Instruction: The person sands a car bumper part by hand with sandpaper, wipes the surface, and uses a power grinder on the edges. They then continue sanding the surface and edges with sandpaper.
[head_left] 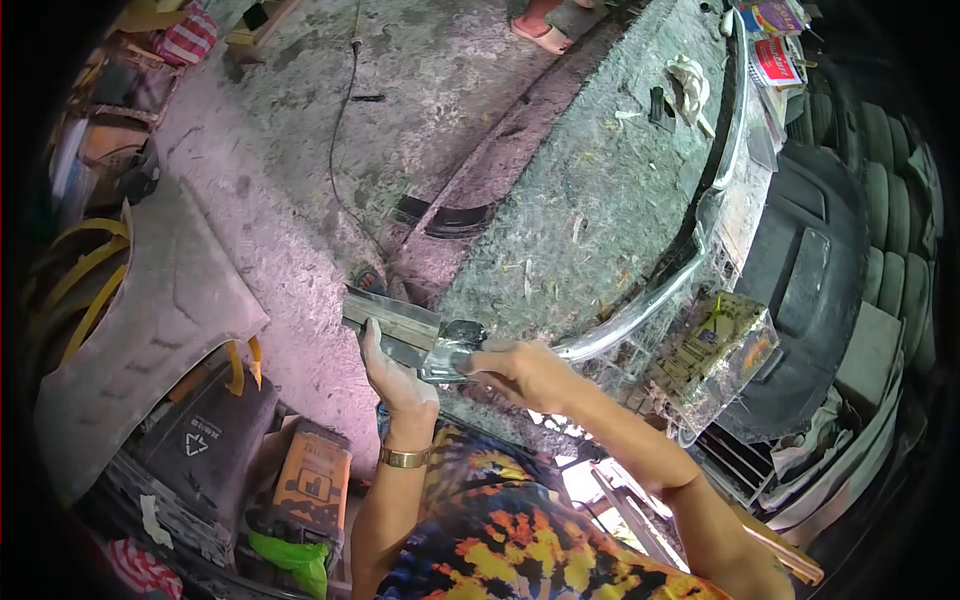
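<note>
Grey metal, a flat bar point(385, 318), crosses the head view above the person's chest, with its long axis running from upper left down to the right. The left hand point(395, 378) props it from below, fingers closed on its lower edge. The right hand point(525, 370) pinches a shiny piece point(452, 348) at the bar's right end. A chrome trim strip point(650, 290) curves just beyond.
</note>
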